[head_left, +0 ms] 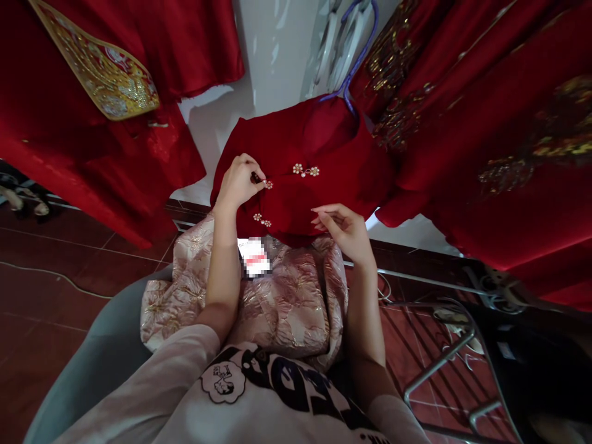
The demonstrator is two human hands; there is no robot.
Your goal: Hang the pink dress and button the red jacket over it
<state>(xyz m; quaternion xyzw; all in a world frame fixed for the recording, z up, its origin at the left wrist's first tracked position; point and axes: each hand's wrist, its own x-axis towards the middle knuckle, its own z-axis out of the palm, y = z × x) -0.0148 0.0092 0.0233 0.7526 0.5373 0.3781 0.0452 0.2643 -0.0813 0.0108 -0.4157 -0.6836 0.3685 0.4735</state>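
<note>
So we've got a red top [289, 213] straight ahead of us, its lower edge over a shiny pink patterned cloth [296, 302] on our lap and a purple hanger [345, 92] at its neck. The spot that matters is the small flower button [269, 184] on its front: it's right at our left fingertips, and the right hand is the farther one, off to the right and a bit lower, with red cloth between.

Our left hand [238, 182] has thumb and finger pinched on that button. Our right hand [346, 234] has its thumb and fingers bent close together near the front of the top; we can't tell if it's touching the cloth or gripping something thin. The two hands are well apart.

For reference, the upper clasp [304, 173] runs roughly sideways, up and right of the pinched button, above the right hand. The lower clasp [262, 220] sits just below the left fingertips, tilted down toward the right, with a white tag [255, 259] beneath it.
</note>
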